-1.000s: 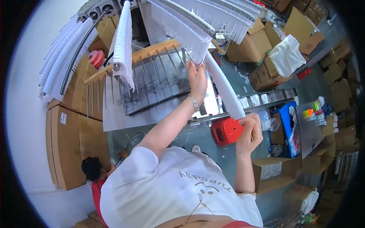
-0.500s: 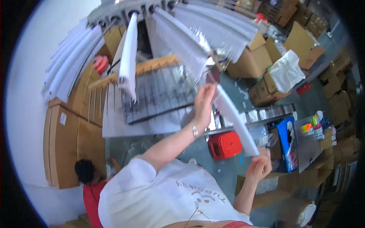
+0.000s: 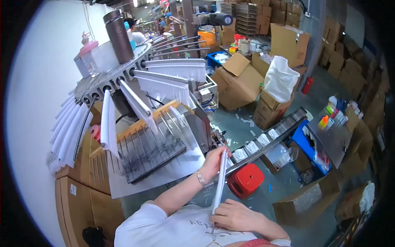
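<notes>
In front of my chest I hold a long, narrow white strip [image 3: 221,178] slanting upright. My left hand [image 3: 211,163] is closed round its upper end. My right hand [image 3: 236,216] is closed on its lower end, close to my shirt. Beyond my left hand is a wheel-like metal rack [image 3: 95,85] with rods pointing outward. Several rods carry white fringed strips [image 3: 163,88]. Below them, a wooden bar with thin metal pins [image 3: 135,124] lies across a black-smudged board [image 3: 154,156].
A red stool [image 3: 249,179] stands beside a narrow conveyor [image 3: 263,150] bearing white packets. Open cardboard boxes [image 3: 234,84] and a blue bin [image 3: 299,144] fill the right. A dark tumbler [image 3: 119,38] sits on the rack. Someone's dark-haired head [image 3: 94,236] shows at lower left.
My view has tilted up, showing more of the room. The white strip has swung nearer upright and closer to my body. My right hand has moved left, toward my chest.
</notes>
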Demonstrator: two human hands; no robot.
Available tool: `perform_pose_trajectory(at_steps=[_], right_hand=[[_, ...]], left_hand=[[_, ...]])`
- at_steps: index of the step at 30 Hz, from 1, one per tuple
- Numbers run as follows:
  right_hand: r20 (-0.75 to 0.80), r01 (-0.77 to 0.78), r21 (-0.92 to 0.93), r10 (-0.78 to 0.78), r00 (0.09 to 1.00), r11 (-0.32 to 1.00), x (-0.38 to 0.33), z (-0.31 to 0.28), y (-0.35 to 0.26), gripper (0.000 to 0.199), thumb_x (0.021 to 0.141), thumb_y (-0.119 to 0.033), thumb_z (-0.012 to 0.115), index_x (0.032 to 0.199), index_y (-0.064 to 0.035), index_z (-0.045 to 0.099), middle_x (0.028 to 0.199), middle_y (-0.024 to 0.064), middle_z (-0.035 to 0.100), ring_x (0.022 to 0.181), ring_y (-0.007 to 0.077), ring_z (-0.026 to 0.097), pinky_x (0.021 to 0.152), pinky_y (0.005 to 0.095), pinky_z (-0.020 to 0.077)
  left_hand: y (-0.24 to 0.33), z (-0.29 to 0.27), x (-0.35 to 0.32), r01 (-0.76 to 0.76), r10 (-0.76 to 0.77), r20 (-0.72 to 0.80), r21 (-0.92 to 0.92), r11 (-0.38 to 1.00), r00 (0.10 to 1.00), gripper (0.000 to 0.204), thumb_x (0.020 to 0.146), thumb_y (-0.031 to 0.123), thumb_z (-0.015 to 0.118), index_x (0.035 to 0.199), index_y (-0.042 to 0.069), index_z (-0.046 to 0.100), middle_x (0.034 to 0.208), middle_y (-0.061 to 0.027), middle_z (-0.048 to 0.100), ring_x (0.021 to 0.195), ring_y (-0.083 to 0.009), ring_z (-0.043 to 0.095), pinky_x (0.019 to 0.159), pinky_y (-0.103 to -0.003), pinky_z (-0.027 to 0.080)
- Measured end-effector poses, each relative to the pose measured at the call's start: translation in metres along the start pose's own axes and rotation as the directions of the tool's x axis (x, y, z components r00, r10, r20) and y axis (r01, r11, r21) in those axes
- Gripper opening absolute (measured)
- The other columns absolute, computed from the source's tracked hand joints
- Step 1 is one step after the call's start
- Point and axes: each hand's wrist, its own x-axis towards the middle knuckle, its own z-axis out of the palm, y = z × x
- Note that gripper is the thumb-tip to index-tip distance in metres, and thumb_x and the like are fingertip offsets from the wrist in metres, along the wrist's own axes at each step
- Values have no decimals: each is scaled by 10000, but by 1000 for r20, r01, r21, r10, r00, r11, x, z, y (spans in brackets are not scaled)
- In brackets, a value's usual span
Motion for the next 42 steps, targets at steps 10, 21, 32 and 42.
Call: perform_pose_trajectory(at_steps=[10,21,32,42], right_hand=[[-50,-348,922,945,323,168,1,24,159,298,931,-246,462,977,0,623,837,42,612,710,115,553,682,246,445],[263,-142,965,774,576,-222,15,42,181,198,867,-213,562,842,-22,607,863,104,621,841,209,569,786,340,447],[291,-266,948,814,503,-174,16,20,176,234,884,-238,529,781,-36,586,777,80,587,779,198,545,756,335,428],[110,-106,993,664,740,-47,-34,-59,229,335,860,-188,543,1087,58,518,1124,185,531,1073,285,491,985,470,326]], left_hand=[[-24,11,-25,-77,79,25,-53,996,997,212,905,236,517,857,41,583,817,-42,613,713,-114,580,654,-230,477],[5,-27,-138,-174,540,-36,927,332,841,467,896,397,494,1119,-13,495,1031,-134,517,920,-209,499,771,-322,400],[20,-21,-250,-224,-165,365,808,545,916,210,786,224,649,814,16,655,771,-83,594,705,-180,574,600,-298,429],[15,-23,-256,-196,313,153,974,112,937,156,687,126,601,707,-26,627,701,-141,621,646,-298,610,601,-404,475]])
